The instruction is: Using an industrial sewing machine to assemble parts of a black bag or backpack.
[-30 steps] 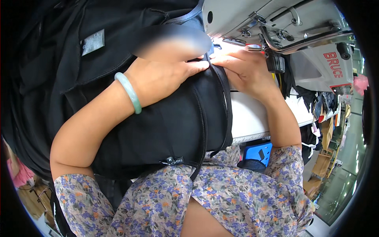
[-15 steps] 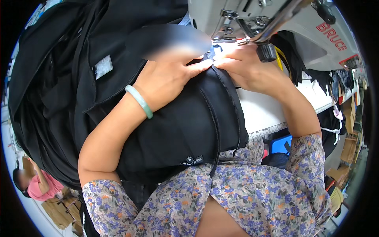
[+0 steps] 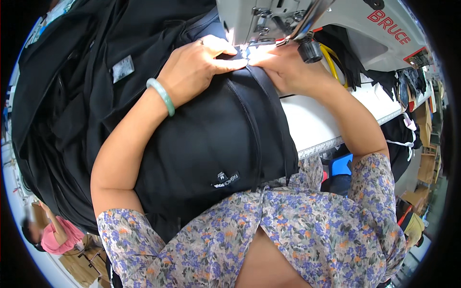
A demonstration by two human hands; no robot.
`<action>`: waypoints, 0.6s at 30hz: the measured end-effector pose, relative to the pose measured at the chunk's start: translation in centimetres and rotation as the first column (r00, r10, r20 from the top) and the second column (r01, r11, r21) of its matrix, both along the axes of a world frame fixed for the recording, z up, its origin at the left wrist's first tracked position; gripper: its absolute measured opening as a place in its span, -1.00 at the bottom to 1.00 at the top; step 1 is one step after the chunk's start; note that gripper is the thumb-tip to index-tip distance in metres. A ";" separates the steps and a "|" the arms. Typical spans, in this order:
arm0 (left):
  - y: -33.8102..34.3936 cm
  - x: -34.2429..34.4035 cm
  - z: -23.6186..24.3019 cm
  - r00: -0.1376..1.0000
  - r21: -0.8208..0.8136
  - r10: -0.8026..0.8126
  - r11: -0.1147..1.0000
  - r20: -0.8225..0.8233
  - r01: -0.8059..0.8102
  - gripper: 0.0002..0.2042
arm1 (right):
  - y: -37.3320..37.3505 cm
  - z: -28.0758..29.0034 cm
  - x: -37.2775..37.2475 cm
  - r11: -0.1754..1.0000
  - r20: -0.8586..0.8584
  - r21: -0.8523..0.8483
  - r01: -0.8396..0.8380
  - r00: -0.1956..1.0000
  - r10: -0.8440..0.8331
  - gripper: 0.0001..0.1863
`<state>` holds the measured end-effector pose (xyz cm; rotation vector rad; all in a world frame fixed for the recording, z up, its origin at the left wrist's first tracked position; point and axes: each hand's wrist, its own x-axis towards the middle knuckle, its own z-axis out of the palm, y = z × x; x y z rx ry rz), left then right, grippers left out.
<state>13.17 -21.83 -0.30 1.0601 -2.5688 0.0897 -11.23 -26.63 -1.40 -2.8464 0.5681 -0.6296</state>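
A black garment (image 3: 192,139) lies spread over the table and my lap, with a small label sewn near its front edge. My left hand (image 3: 197,67), a pale green bangle on its wrist, pinches the cloth just left of the needle area of a sewing machine (image 3: 259,24). From the other side, my right hand (image 3: 293,69) grips the garment's seam edge between thumb and fingers. Both thumbs almost meet in front of the presser foot. Bright light there washes out detail, and the needle tip cannot be made out.
More black cloth (image 3: 53,110) is heaped on the left, with a clear tag (image 3: 123,69) on it. The white table (image 3: 314,125) has a ruler along its near edge. A yellow looped band (image 3: 331,62) hangs by the machine arm. A person in pink (image 3: 60,235) is at lower left.
The whole view has shifted slightly, so the machine appears farther left and higher. My left hand has moved a little farther away; both hands still hold the cloth at the presser foot.
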 end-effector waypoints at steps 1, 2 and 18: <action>-0.1 0.0 -0.1 1.000 0.006 0.005 1.000 -0.001 -0.005 -0.55 | 0.2 -0.3 0.0 0.999 0.014 -0.008 0.037 0.999 -0.037 -0.80; -0.1 0.0 -0.2 1.000 -0.024 0.007 1.000 0.003 -0.006 -0.56 | 0.4 -0.4 0.2 0.999 0.037 0.000 0.044 0.998 -0.044 -0.77; 16.3 2.9 -0.5 0.984 0.079 0.164 0.984 -0.063 -0.159 -0.62 | 0.9 -0.2 -0.3 0.947 -0.108 -0.307 0.089 0.986 -0.128 -0.52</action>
